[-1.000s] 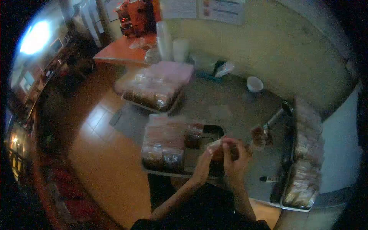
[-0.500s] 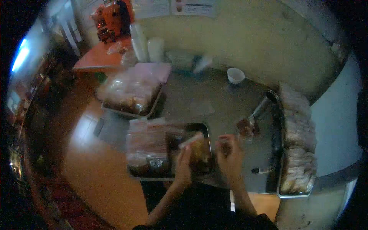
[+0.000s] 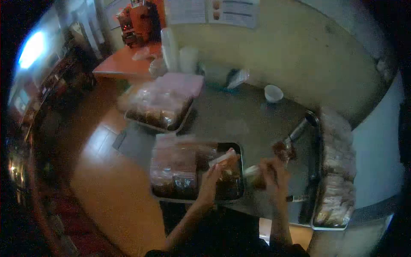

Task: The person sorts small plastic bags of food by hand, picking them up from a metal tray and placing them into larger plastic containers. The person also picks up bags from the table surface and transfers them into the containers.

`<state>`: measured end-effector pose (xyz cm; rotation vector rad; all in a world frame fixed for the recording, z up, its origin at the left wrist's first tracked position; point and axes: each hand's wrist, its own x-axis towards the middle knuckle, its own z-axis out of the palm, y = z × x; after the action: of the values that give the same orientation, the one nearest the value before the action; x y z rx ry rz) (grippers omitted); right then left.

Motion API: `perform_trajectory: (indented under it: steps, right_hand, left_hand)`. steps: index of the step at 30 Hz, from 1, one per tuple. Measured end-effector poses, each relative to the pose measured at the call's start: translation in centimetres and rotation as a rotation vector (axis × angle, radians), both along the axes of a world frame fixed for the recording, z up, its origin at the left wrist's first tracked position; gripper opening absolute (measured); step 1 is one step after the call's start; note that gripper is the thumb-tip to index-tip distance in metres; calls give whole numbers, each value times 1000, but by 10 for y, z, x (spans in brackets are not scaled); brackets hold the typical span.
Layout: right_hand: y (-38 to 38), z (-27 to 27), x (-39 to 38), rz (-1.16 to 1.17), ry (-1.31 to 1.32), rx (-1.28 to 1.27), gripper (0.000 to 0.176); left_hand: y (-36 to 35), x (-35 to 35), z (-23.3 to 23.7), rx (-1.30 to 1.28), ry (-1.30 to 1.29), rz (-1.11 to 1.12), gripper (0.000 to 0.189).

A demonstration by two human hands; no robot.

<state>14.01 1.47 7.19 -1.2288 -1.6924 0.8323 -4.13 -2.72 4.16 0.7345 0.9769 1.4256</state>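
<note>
My left hand is closed around a small clear packet with a pale top, held over the right end of a dark tray. In that tray lie rows of plastic-wrapped packets. To the right of the tray's edge, my right hand is closed and smeared by motion. At its fingers is a blurred small packet, brownish below and pale above; its contents cannot be made out. Just beyond the right hand, a brown-filled bag lies on the grey table.
A tray of wrapped food stands at the back left. On the right is a long tray stacked with packets. A metal cylinder, a white bowl and a dark marker-like object are on the table. Behind stands an orange table.
The view has shifted, so everything sits slightly right and lower. My right hand has moved away from the left hand, and the blurred packet at its fingers now shows. The left hand keeps its packet.
</note>
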Motion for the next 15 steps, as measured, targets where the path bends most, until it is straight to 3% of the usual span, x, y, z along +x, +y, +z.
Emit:
perform_trajectory:
  steps: [1, 4, 11, 13, 15]
  right_hand:
    - [-3, 8, -12, 54, 15, -75, 9]
    - [5, -1, -39, 219, -8, 164, 11]
    - [-7, -4, -56, 28, -91, 308, 10]
    - [-9, -1, -54, 3, -130, 331, 10]
    - [-10, -4, -53, -31, -145, 367, 9]
  left_hand:
    - [0, 2, -2, 14, 45, -14, 51]
    - [0, 3, -26, 97, 174, -73, 53]
    - [-4, 9, -50, 71, -13, -59, 58]
    - [-9, 19, -22, -36, -193, -34, 60]
    - [-7, 21, -30, 8, -56, -14, 58]
